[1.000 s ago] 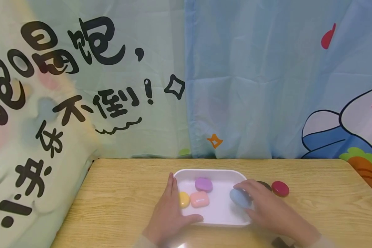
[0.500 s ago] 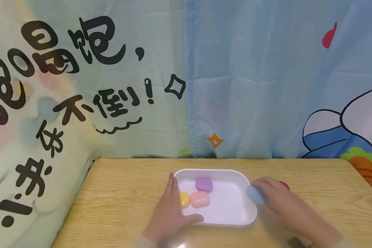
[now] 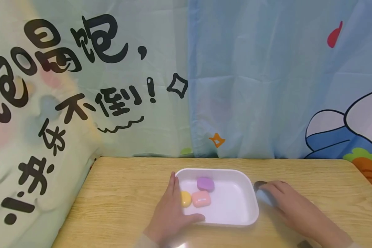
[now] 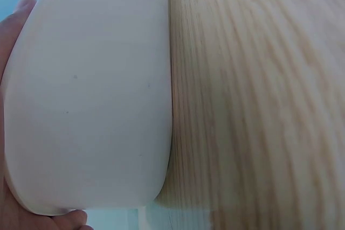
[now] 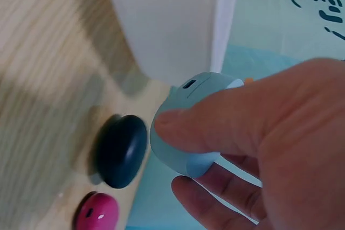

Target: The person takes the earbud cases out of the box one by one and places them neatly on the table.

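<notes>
My right hand pinches a rounded light blue earbud case, with a small port slot and a seam, just outside the white tray's right end. Close by it on the table lies a dark earbud case, and beyond that a crimson one, mostly covered by the hand in the head view. My left hand rests on the white tray with straight fingers along its left rim and the thumb across its front rim. Inside the tray are a purple case, a pink one and a partly hidden yellow one.
The wooden table extends on both sides of the tray. Behind it hangs a printed cloth curtain, which also runs down the left side. A small dark object shows beneath the right forearm.
The right hand has carried the blue earbud case rightward from over the tray to beside the dark one, covering the crimson case. The left hand stays on the tray.
</notes>
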{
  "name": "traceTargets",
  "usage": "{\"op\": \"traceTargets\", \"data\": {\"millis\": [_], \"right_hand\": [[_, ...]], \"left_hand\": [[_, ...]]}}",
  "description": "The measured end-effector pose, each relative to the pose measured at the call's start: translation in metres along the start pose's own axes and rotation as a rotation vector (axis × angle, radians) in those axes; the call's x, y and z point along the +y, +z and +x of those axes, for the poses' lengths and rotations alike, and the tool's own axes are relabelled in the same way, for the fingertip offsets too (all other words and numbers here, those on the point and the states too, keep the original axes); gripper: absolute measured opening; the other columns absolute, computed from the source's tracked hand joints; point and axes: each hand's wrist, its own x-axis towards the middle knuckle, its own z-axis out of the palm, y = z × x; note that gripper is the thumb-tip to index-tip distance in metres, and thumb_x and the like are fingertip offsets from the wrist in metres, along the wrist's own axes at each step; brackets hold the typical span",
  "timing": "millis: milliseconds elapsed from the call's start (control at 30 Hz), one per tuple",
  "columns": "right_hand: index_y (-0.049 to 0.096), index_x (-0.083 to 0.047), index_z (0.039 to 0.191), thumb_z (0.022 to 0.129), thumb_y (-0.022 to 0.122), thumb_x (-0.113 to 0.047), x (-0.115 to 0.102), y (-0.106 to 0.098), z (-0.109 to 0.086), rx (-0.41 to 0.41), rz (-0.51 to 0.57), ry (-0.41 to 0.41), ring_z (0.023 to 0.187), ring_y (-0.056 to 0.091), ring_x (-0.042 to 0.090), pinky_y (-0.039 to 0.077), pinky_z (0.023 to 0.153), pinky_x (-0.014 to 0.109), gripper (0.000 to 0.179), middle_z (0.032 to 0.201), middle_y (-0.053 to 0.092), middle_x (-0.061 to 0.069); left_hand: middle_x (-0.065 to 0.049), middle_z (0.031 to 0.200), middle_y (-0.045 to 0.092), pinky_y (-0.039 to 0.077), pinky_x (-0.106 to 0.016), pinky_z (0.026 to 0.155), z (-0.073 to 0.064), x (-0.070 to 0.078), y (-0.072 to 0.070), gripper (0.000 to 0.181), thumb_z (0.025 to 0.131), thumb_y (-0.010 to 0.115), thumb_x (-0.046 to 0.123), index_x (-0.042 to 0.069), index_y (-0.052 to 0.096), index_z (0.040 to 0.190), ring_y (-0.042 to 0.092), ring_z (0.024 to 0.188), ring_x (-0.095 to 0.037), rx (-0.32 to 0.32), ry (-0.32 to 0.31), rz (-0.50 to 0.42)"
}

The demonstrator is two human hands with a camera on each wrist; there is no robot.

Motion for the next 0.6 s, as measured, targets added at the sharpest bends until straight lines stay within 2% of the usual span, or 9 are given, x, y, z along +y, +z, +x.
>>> {"op": "traceTargets", "data": {"millis": [233,433,600], "right_hand": [[0.065,-0.006,0.124,0.080,0.078,0.007,0.010,0.012,-0.004,-0.022,-0.019,0.003,0.111,0.060,0.032,0.055,0.089,0.052,0.048,0.122,0.060,0.014],[0.066,-0.009,0.123,0.082,0.078,0.002,0.013,0.021,-0.003,-0.090,0.017,0.076,0.107,0.062,0.032,0.057,0.083,0.054,0.045,0.121,0.061,0.014],[0.066,-0.012,0.121,0.082,0.079,0.000,0.015,0.024,-0.001,-0.123,0.034,0.092,0.105,0.062,0.031,0.057,0.082,0.055,0.043,0.120,0.061,0.013]], "left_hand": [[-0.018,0.167,0.004,0.042,-0.047,0.109,0.001,0.001,0.000,0.138,0.068,0.072,0.079,-0.004,0.010,0.159,0.032,0.146,-0.037,-0.009,-0.009,-0.006],[-0.019,0.167,0.005,0.040,-0.046,0.111,0.001,0.000,0.001,0.137,0.068,0.074,0.076,-0.005,0.011,0.158,0.030,0.146,-0.037,-0.012,-0.012,-0.009],[-0.018,0.167,0.004,0.041,-0.045,0.111,0.002,0.000,0.001,0.137,0.068,0.073,0.078,-0.006,0.012,0.158,0.031,0.146,-0.036,-0.011,-0.014,0.002]]}}
